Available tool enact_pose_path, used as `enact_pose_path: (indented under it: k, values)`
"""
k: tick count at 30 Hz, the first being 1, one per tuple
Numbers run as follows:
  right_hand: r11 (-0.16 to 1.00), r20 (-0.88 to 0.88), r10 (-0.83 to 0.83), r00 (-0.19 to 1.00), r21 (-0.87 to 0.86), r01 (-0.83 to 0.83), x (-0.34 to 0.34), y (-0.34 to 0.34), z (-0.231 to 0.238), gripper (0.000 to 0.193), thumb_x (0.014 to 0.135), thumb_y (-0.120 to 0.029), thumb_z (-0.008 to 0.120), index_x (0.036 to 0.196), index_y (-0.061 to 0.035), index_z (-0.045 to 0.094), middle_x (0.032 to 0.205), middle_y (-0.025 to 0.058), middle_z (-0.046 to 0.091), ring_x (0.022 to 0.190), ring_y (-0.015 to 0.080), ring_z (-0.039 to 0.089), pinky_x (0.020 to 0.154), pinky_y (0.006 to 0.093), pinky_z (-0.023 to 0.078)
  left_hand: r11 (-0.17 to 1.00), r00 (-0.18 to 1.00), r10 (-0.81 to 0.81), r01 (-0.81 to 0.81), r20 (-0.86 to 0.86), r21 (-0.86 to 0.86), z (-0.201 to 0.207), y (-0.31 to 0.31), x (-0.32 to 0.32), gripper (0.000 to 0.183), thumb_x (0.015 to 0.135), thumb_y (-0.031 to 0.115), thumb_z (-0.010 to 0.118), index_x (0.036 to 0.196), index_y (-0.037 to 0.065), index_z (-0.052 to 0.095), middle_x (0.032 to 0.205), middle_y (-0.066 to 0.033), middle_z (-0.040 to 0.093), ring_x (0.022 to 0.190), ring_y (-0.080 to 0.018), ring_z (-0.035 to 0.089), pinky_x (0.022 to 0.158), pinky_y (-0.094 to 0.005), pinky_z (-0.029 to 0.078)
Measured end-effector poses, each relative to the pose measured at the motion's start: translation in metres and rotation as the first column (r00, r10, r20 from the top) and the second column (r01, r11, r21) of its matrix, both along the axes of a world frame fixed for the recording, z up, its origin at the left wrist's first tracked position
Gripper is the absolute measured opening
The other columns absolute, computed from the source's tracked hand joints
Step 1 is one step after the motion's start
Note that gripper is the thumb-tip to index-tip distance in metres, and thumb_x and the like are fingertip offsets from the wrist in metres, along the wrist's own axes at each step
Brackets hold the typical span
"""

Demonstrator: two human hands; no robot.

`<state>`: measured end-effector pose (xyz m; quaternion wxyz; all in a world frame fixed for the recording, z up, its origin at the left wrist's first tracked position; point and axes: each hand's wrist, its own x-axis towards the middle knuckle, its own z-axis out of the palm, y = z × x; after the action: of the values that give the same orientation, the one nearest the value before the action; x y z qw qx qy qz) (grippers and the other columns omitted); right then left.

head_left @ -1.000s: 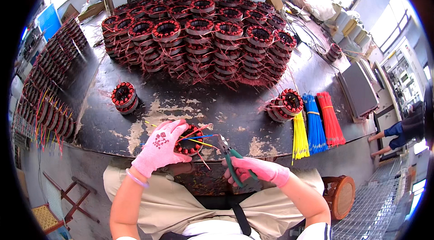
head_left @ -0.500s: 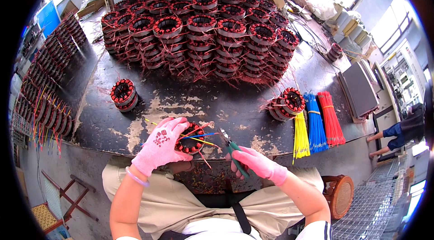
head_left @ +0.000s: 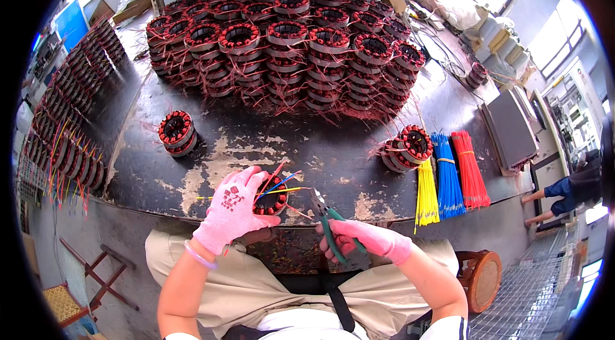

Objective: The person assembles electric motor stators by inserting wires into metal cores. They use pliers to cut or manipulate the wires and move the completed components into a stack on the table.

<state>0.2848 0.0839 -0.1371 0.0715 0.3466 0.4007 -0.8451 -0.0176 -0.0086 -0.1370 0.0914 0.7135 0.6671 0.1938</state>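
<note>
My left hand, in a pink glove, grips a motor stator at the table's front edge. Its ring carries red and black windings, and red, blue and yellow wires stick out of it. The left fingers partly hide the ring. In my right hand, also gloved in pink, is a pair of green-handled wire cutters, their handles spread apart. The cutter jaws are close to the tip of a yellow wire at the stator's right side; whether they touch it I cannot tell.
Stacked stators fill the table's back. Small stacks stand at left and right. Yellow, blue and red wire bundles lie at right. More stators line the left. A stool stands by my right knee.
The cutters' handles have spread wider, and their jaws have dropped slightly. The stator has turned a little in my left hand, so its wires point more upward.
</note>
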Motion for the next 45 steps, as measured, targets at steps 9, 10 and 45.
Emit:
enact_pose_path:
  k: [9, 10, 45]
  values:
    - [0.99, 0.018, 0.021, 1.0, 0.139, -0.024, -0.012, 0.004, 0.001, 0.051, 0.109, -0.045, 0.042, 0.138, -0.0035, 0.05, 0.107, 0.0105, 0.068, 0.089, 0.0202, 0.069, 0.082, 0.033, 0.057, 1.0, 1.0, 0.004, -0.004, 0.013, 0.003, -0.001, 0.002, 0.001, 0.092, 0.062, 0.047, 0.091, 0.133, 0.002, 0.056, 0.14, -0.0192, 0.056, 0.128, -0.0386, 0.054, 0.113, -0.0476, 0.04]
    - [0.986, 0.025, 0.02, 0.999, 0.167, -0.024, -0.014, 0.003, 0.005, 0.051, 0.109, -0.045, 0.042, 0.137, -0.0036, 0.051, 0.105, 0.0102, 0.068, 0.088, 0.0198, 0.069, 0.081, 0.0326, 0.057, 1.0, 1.0, 0.005, -0.005, 0.013, 0.005, -0.001, 0.002, 0.001, 0.092, 0.062, 0.048, 0.091, 0.133, 0.002, 0.056, 0.139, -0.0191, 0.056, 0.128, -0.0386, 0.054, 0.113, -0.0477, 0.04]
    - [0.979, 0.037, -0.034, 0.999, 0.202, 0.026, -0.028, 0.001, -0.002, 0.049, 0.105, -0.049, 0.047, 0.126, -0.0049, 0.055, 0.096, 0.0097, 0.067, 0.079, 0.0191, 0.068, 0.069, 0.0325, 0.055, 0.932, 0.92, 0.362, -0.361, -0.154, 0.03, -0.006, 0.001, 0.026, 0.09, 0.064, 0.062, 0.084, 0.122, -0.004, 0.06, 0.127, -0.0206, 0.06, 0.118, -0.0354, 0.059, 0.106, -0.0448, 0.043]
